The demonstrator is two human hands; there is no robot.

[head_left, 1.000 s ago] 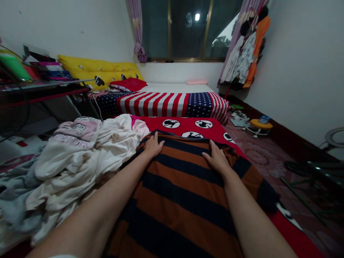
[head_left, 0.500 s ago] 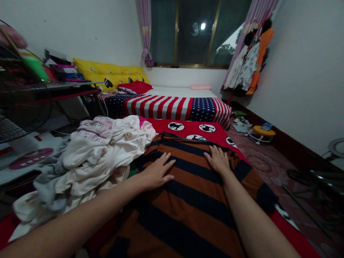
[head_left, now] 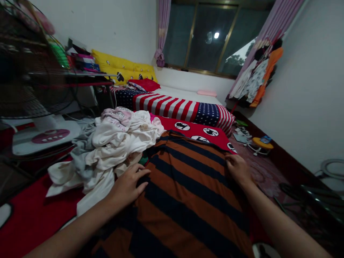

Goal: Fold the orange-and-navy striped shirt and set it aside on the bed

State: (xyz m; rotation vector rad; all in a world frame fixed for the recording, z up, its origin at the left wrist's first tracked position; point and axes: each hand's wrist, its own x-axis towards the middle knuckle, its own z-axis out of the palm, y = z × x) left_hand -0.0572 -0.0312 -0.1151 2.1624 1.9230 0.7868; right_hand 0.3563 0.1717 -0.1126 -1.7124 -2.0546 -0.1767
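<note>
Brown and navy bands cross one striped top (head_left: 188, 186), spread on one red blanket (head_left: 40, 211) between two hands. The left hand (head_left: 131, 182) rests at its left edge, grip loose, fingers parted. The right hand (head_left: 238, 168) is curled at the opposite edge, its fingertips hidden; whether that grip pinches fabric, I cannot tell. The frame cuts off the top's near end. Just beside, leftward, lies one clothes heap (head_left: 123, 143), too tangled to count. Beyond are one fan (head_left: 45, 132), partly cut off, one yellow stool (head_left: 262, 143), one bed (head_left: 174, 92) and two purple curtains (head_left: 163, 28).
</note>
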